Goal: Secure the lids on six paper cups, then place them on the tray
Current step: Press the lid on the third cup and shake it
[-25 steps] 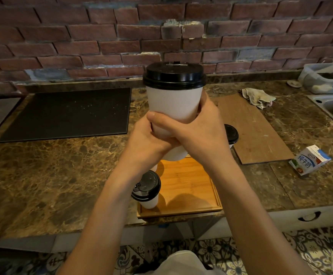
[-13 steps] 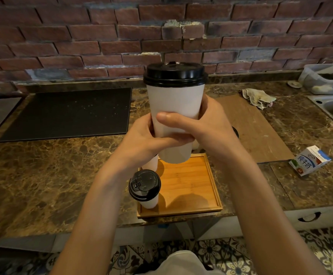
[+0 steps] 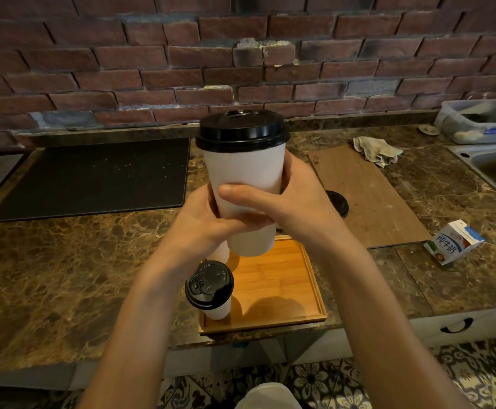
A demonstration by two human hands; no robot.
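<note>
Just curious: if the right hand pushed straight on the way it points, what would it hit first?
The right hand grips the lidded paper cup, which the left hand holds too. Beyond them, probably the brick wall, though depth is unclear.

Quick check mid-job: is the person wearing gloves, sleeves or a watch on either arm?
No. The left hand and right hand are ungloved, with no rings visible. The left forearm and right forearm are bare to the frame edge: no sleeve, watch or band shows.
</note>
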